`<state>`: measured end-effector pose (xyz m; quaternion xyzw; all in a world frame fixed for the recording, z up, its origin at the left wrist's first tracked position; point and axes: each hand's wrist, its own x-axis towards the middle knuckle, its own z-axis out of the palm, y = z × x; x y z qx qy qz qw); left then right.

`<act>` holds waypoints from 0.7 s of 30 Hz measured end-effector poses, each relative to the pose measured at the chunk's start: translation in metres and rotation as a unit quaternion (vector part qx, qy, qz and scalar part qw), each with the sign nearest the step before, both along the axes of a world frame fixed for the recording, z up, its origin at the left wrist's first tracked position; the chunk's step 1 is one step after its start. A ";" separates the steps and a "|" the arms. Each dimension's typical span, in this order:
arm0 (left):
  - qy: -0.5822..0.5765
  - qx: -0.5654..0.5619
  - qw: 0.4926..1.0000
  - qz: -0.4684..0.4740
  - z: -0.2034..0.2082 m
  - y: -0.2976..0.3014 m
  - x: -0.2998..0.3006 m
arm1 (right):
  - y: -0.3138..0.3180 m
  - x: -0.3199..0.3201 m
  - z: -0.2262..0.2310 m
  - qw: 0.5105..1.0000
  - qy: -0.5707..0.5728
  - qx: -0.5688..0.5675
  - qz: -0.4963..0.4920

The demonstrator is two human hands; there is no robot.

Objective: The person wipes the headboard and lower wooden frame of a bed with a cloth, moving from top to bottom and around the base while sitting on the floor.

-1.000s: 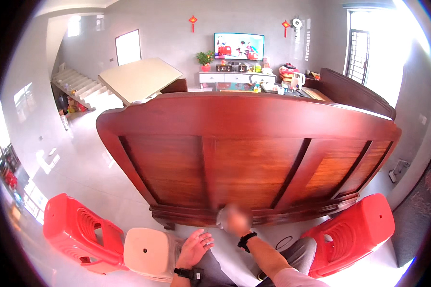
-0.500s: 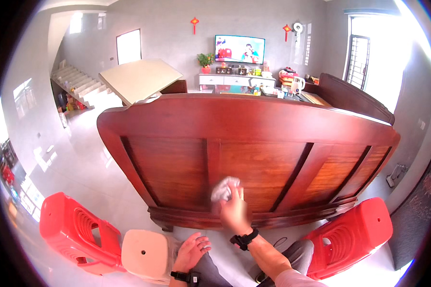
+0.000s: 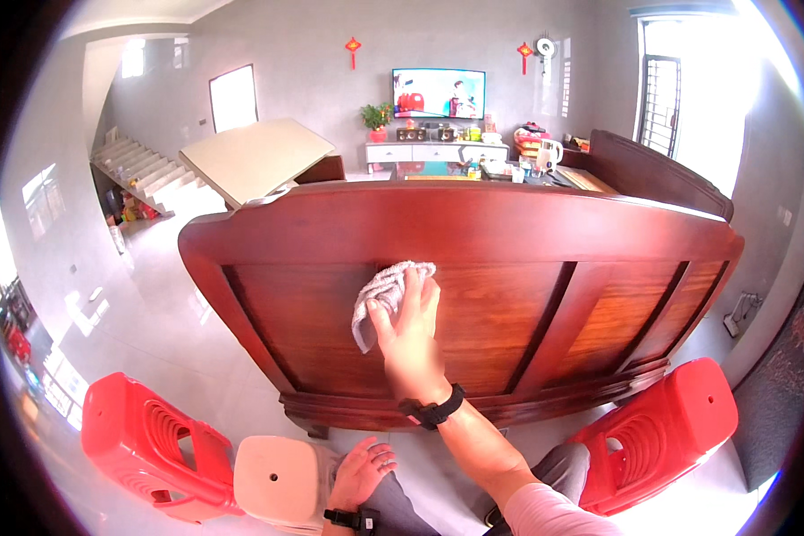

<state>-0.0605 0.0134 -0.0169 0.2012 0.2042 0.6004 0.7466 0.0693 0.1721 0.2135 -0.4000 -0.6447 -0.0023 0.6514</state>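
Our right hand (image 3: 411,344) clamps the cloth (image 3: 386,290) against the wooden backrest (image 3: 491,223), below its top edge; our left hand (image 3: 360,473) rests apart, loosely open. The cloth looks soft, light, best gripped bunched.

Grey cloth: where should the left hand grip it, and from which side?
Probably best to pinch the grey cloth by its loose lower-left flap, coming from the lower left: that end hangs beyond the right hand, which holds the rest against the wooden panel. The left hand, empty, is below on that side.
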 end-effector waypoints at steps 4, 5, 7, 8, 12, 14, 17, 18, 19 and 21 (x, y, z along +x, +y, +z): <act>0.004 0.035 0.999 -0.008 0.002 -0.001 0.001 | 0.002 0.003 -0.010 1.000 -0.015 -0.023 -0.001; -0.003 0.047 0.999 -0.012 0.003 -0.001 0.001 | 0.005 0.004 -0.019 1.000 -0.016 -0.026 -0.006; -0.008 0.052 0.998 -0.019 0.004 0.001 0.003 | 0.009 0.005 -0.042 0.999 -0.033 -0.032 -0.028; -0.013 0.058 0.998 -0.025 0.004 0.001 0.004 | 0.011 0.005 -0.055 0.999 -0.034 -0.031 -0.028; -0.017 0.050 0.998 -0.029 0.003 0.003 0.005 | 0.008 0.006 -0.113 0.996 -0.057 -0.060 -0.039; -0.008 0.042 0.999 -0.029 0.005 0.003 0.003 | 0.004 0.008 -0.147 0.992 -0.075 -0.094 -0.033; -0.005 0.038 0.999 -0.026 0.005 0.003 0.002 | -0.001 0.010 -0.198 0.980 -0.095 -0.175 -0.019; -0.002 0.039 0.999 -0.025 0.003 0.003 0.001 | -0.004 0.010 -0.211 0.980 -0.093 -0.175 -0.017; -0.005 0.038 0.999 -0.024 0.001 0.003 0.000 | -0.006 0.012 -0.224 0.969 -0.114 -0.218 -0.013; -0.005 0.039 0.999 -0.025 0.002 0.004 0.001 | -0.005 0.019 -0.255 0.955 -0.140 -0.262 -0.011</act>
